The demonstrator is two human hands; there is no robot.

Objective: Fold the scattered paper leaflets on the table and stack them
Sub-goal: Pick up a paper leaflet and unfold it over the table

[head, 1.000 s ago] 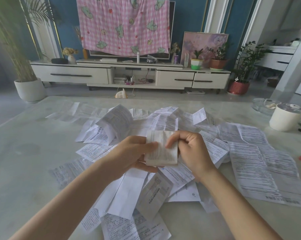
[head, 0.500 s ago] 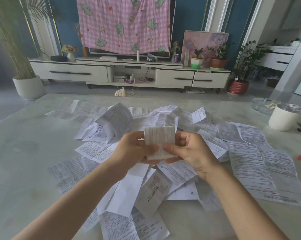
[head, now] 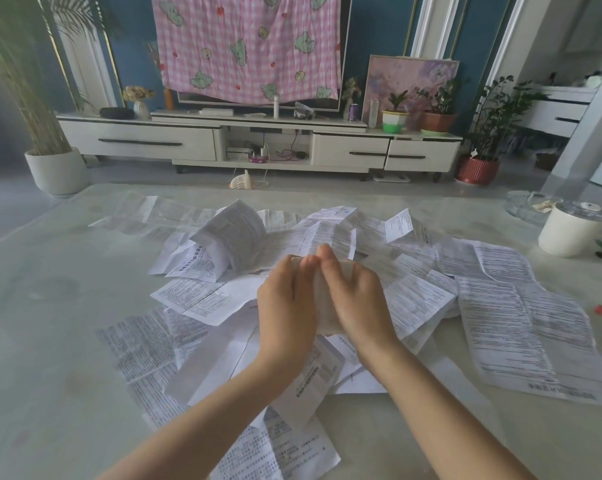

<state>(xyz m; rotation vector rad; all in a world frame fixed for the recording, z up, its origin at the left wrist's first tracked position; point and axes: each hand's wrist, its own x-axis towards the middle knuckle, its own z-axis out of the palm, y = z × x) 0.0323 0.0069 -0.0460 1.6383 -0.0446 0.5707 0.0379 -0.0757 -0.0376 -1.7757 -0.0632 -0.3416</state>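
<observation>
Single head-worn wide-angle view, looking forward and down from above and behind the grip, where the left hand (head: 287, 306) and right hand (head: 353, 299) press a folded leaflet (head: 322, 308) between them at frame centre, close enough that both forearms run in from the bottom edge. The table (head: 50, 306) with loose leaflets (head: 521, 327) spreads left, right and beyond the grip, filling the lower two thirds. Far past the grip the lens also takes in floor, TV cabinet (head: 136, 142) and wall, with lines bowed near the edges.
</observation>
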